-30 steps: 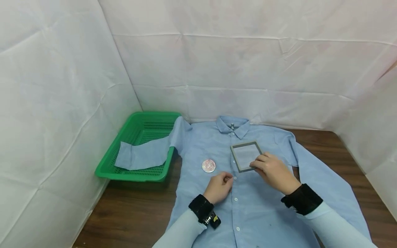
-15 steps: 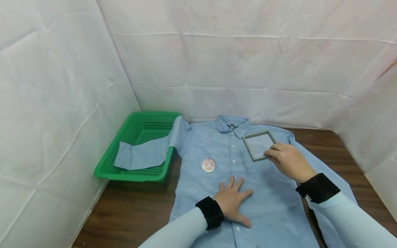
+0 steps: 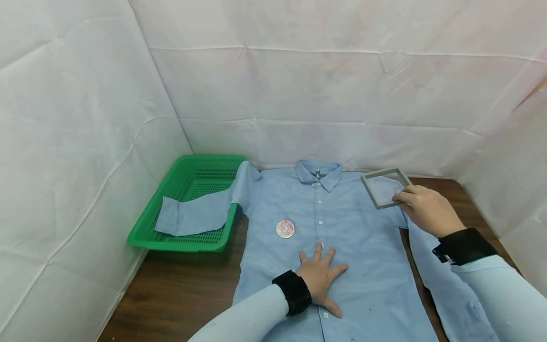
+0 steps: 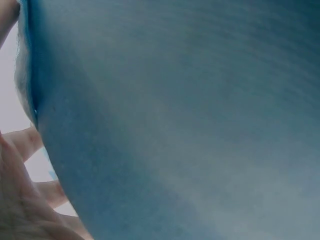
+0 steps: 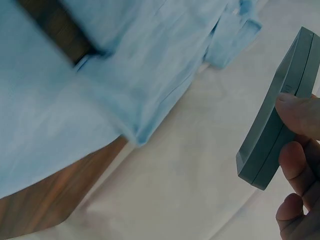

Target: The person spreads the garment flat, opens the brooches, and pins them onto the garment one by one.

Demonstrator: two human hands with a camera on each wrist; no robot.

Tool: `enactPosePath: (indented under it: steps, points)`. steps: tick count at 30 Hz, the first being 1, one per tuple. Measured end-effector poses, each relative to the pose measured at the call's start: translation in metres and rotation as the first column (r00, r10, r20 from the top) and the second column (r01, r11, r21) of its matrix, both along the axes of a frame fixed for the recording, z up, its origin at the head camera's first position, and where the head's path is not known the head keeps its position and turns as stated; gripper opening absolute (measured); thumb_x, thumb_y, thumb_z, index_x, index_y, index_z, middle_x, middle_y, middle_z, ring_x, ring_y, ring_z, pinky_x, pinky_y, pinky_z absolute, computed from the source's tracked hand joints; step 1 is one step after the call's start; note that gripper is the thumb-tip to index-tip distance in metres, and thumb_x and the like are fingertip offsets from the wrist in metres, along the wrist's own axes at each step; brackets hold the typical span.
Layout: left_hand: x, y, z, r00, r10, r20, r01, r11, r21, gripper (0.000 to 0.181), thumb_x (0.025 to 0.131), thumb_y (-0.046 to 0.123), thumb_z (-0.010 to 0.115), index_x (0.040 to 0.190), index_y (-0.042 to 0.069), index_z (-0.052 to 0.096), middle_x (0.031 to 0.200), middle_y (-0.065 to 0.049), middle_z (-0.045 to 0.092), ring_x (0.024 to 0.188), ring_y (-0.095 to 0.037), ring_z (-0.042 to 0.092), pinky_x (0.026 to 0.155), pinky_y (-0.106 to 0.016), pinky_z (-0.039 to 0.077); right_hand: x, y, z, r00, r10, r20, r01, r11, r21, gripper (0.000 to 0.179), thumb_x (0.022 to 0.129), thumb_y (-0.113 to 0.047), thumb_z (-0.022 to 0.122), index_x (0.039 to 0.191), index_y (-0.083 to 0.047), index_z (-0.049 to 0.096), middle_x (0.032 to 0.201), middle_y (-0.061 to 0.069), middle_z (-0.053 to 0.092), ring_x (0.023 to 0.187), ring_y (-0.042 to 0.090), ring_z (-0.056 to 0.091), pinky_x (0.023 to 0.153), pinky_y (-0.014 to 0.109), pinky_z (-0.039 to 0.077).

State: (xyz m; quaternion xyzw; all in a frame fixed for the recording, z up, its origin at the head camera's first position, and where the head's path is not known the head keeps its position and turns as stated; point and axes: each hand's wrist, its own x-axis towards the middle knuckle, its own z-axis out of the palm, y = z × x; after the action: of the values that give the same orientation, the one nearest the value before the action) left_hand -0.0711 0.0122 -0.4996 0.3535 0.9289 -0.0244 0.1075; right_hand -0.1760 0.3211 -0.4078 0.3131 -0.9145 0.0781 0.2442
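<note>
A light blue button-up shirt (image 3: 354, 209) lies spread face up on the wooden table. Over its lower button strip my left hand (image 3: 319, 275) rests flat with fingers spread. The left wrist view is mostly filled by blue cloth (image 4: 175, 125), with part of the left hand (image 4: 25, 195) at its edge. My right hand (image 3: 429, 209) pinches one side of a grey square frame (image 3: 369, 192) near the shirt's right shoulder. In the right wrist view, thumb and fingers hold the frame's thick edge (image 5: 275, 135). A round pinkish tin or badge (image 3: 285, 229) lies on the shirt's left chest.
A green plastic basket (image 3: 183, 247) stands at the left, and one shirt sleeve (image 3: 196, 216) lies across into it. The other sleeve (image 3: 440, 285) runs down the right side. Wooden tabletop (image 3: 183, 289) shows around the shirt. White cloth walls (image 3: 273, 85) enclose the table.
My right hand has carried the grey frame right and away from the shirt's middle. The left hand has uncurled and now lies spread on the shirt.
</note>
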Motion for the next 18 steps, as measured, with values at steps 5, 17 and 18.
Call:
enactPosePath:
  steps: [5,17,18]
  points:
    - [0.000,-0.001,0.001,1.000,0.000,0.006,0.000,1.000,0.009,0.116,0.051,0.090,0.058,0.150,0.043,0.023,0.158,-0.006,0.019,0.141,-0.044,0.018,0.086,-0.073,0.037,-0.004,0.020,-0.002,0.994,-0.098,0.054,0.100,0.995,-0.026,0.030,0.069,0.004,0.080,0.098,-0.003,0.073,0.095,0.014,0.065,0.085,0.034,0.063,0.069,0.050,0.050]
    - [0.000,0.001,0.004,1.000,-0.007,-0.004,0.007,1.000,-0.011,0.117,0.049,0.090,0.058,0.150,0.043,0.023,0.157,-0.007,0.021,0.140,-0.045,0.019,0.085,-0.072,0.038,-0.017,0.055,-0.005,0.950,-0.244,0.196,0.256,0.966,-0.038,0.030,0.077,-0.007,0.079,0.105,-0.005,0.072,0.105,0.020,0.064,0.094,0.042,0.058,0.075,0.057,0.044]
    - [0.000,0.002,0.004,1.000,-0.007,-0.005,0.007,1.000,-0.014,0.117,0.049,0.090,0.058,0.150,0.043,0.023,0.157,-0.007,0.021,0.140,-0.045,0.019,0.085,-0.072,0.038,-0.018,0.058,-0.006,0.945,-0.251,0.211,0.265,0.963,-0.040,0.030,0.078,-0.007,0.078,0.107,-0.004,0.071,0.107,0.021,0.063,0.095,0.043,0.057,0.076,0.058,0.043]
